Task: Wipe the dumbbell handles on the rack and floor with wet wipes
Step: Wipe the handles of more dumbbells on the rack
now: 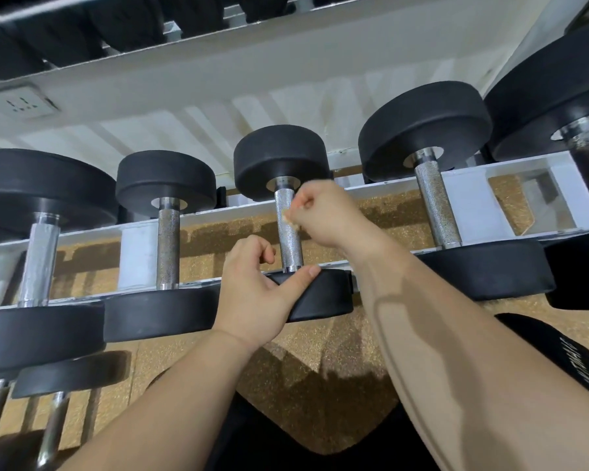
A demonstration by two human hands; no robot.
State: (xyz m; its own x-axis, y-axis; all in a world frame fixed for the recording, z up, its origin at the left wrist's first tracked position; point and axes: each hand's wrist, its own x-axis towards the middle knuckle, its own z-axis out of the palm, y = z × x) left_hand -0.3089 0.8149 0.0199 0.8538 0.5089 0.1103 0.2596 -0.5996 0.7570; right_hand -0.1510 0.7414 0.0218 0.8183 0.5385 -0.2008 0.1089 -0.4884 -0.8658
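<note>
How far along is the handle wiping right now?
Done: cannot tell; no handle looks visibly wet. In hand: the right hand presses a wet wipe to the middle dumbbell's handle, the left hand resting on its near head. Left: possibly the neighbouring rack handles and the lower dumbbells.

White lettering on the black fabric (558,351) is illegible.

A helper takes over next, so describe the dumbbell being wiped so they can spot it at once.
Find the white rack and its lower shelf: the dumbbell is the middle of five visible. It has small black ends like its left neighbour, but a brighter silver handle, and the right hand holds a wipe against it.
</note>
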